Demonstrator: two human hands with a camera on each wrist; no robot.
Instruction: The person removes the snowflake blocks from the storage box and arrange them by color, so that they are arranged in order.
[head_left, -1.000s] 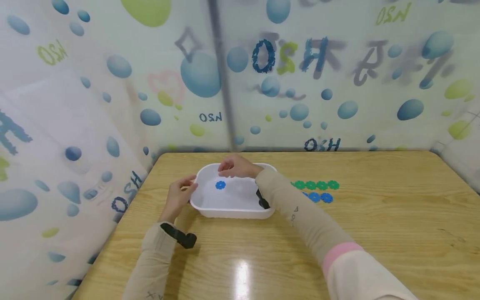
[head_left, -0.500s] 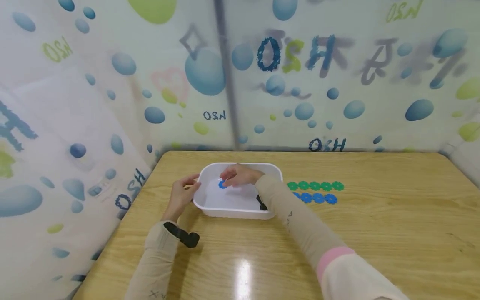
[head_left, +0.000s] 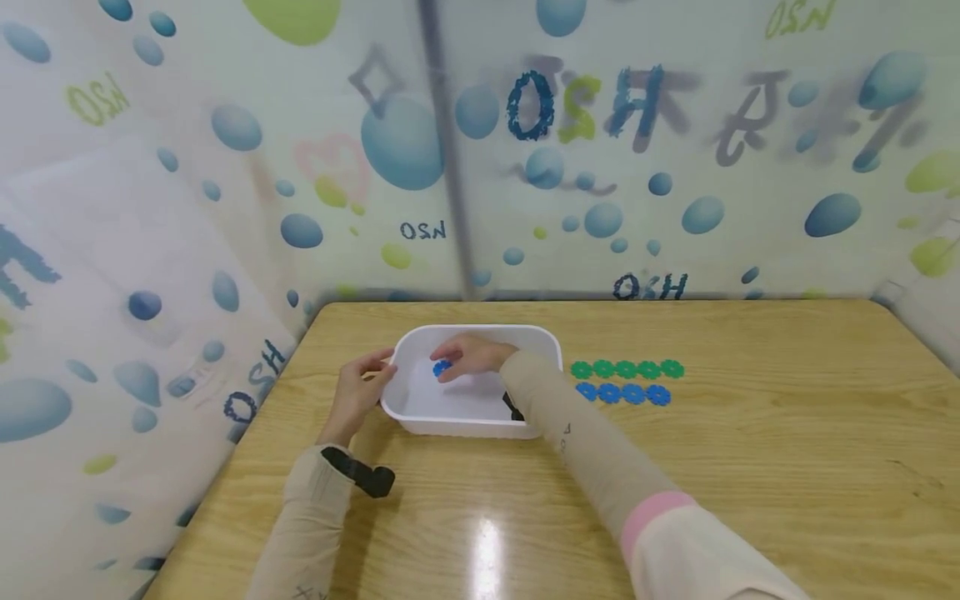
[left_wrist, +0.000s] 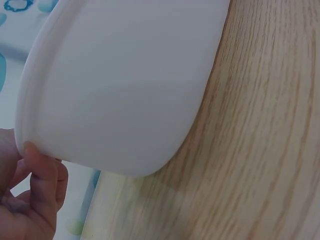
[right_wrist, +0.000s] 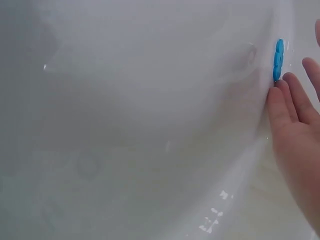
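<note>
A white plastic basin (head_left: 408,396) stands on the wooden table. My left hand (head_left: 356,392) grips its left end; in the left wrist view the fingers of the left hand (left_wrist: 37,185) pinch the rim. Inside the basin lies a blue flower-shaped plastic piece (head_left: 440,367). My right hand (head_left: 476,354) reaches down over it, fingers extended and thumb apart. Seen edge-on in the right wrist view, the blue piece (right_wrist: 278,60) is right at the fingertips of the right hand (right_wrist: 300,130); whether they touch it I cannot tell.
Right of the basin, a row of several green flower-shaped pieces (head_left: 626,369) lies behind a row of several blue ones (head_left: 633,394). The wooden table (head_left: 750,450) meets a patterned wall covering (head_left: 600,250) at the back and left.
My right hand has lowered from above the basin's far rim into the basin, down to the blue flower-shaped piece. The left hand keeps its hold on the rim.
</note>
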